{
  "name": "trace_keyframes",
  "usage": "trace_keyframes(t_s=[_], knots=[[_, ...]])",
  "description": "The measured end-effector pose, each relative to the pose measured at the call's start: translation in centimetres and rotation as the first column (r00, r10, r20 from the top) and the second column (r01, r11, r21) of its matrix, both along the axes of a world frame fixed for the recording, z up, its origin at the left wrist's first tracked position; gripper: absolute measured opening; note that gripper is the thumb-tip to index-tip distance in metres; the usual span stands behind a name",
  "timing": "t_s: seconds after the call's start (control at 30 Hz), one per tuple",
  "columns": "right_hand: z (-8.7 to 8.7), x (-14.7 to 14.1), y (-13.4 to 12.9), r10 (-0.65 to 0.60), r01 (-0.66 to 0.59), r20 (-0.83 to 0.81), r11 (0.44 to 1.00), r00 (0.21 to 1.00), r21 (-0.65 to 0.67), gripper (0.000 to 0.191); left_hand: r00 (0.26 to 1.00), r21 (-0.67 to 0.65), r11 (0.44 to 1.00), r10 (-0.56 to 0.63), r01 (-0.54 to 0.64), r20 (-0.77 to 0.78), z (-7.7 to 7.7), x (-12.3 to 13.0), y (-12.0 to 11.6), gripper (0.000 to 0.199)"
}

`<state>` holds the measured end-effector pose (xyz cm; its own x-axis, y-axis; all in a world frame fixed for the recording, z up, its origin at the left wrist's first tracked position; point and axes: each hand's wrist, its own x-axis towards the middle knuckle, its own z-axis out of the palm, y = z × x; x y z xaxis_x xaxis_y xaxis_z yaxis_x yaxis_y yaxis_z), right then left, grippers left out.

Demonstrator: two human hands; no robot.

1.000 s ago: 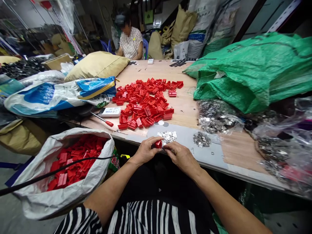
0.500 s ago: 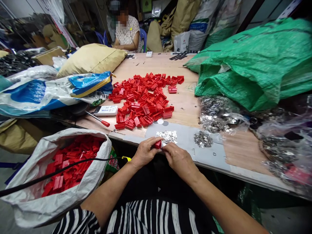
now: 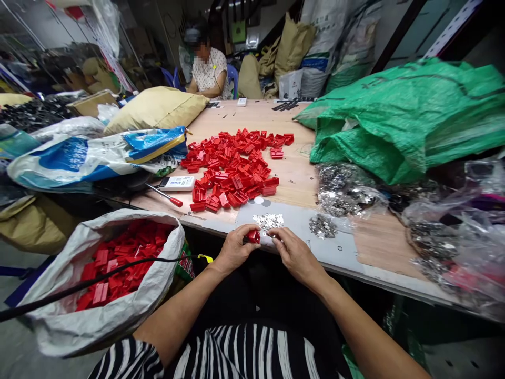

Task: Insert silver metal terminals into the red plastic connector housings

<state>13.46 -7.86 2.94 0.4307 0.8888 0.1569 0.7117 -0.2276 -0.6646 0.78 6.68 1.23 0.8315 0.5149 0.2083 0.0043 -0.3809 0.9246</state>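
Observation:
My left hand (image 3: pixel 234 249) grips a small red plastic part (image 3: pixel 254 236) between thumb and fingers, at the front edge of the table. My right hand (image 3: pixel 298 258) sits just to its right, with fingertips curled close to the red part; anything small between them is hidden. A little beyond my hands lies a thin scatter of small silver metal pieces (image 3: pixel 268 221) on a grey sheet (image 3: pixel 300 223). Farther off, a wide heap of red plastic parts (image 3: pixel 231 171) covers the wooden table (image 3: pixel 295 173). A white sack (image 3: pixel 51 321) full of similar red parts stands open at my left.
A green woven sack (image 3: pixel 394 126) and a clear bag of metal pieces (image 3: pixel 445 237) lie to the right. A red-handled screwdriver (image 3: pixel 168 196) and white meter (image 3: pixel 177 183) lie left. A co-worker (image 3: pixel 207 73) sits across the table. A black cable (image 3: pixel 98 276) crosses the white sack.
My right hand has eased slightly to the right of the red part, and the view has shifted a little with my head. The left hand still holds the part.

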Motion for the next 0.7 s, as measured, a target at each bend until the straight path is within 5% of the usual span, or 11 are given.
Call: trace_keyframes(t_s=[0.1, 0.17, 0.27, 0.33, 0.4, 0.53, 0.7], knots=[[0.8, 0.0, -0.8, 0.012, -0.014, -0.095, 1.0, 0.995, -0.014, 0.022, 0.998, -0.179, 0.983, 0.037, -0.028, 0.044, 0.6, -0.5, -0.9, 0.035], [1.6, -0.3, -1.1, 0.066, -0.072, -0.194, 0.997, 0.979, -0.024, 0.027, 0.992, -0.435, 0.9, 0.065, -0.013, 0.104, 1.2, -0.8, -1.6, 0.04], [2.8, -1.1, -1.2, 0.161, -0.167, -0.281, 0.986, 0.946, 0.002, 0.038, 0.981, -0.805, 0.588, 0.092, 0.082, 0.168, 2.3, -1.5, -2.3, 0.028], [3.3, -1.8, -1.1, 0.198, -0.204, -0.287, 0.979, 0.937, 0.009, 0.042, 0.977, -0.92, 0.368, 0.102, 0.138, 0.187, 2.8, -1.9, -2.6, 0.019], [3.6, -2.3, -0.8, 0.215, -0.221, -0.266, 0.975, 0.94, 0.009, 0.043, 0.975, -0.96, 0.224, 0.111, 0.165, 0.194, 3.1, -2.2, -2.8, 0.018], [4.1, -3.1, -0.5, 0.22, -0.221, -0.219, 0.975, 0.951, 0.021, 0.042, 0.973, -0.983, 0.076, 0.147, 0.166, 0.175, 3.3, -2.6, -3.0, 0.012], [4.7, -3.1, -0.4, 0.21, -0.201, -0.161, 0.977, 0.964, 0.066, 0.036, 0.969, -0.986, -0.003, 0.184, 0.166, 0.163, 3.5, -2.9, -3.6, 0.013]])
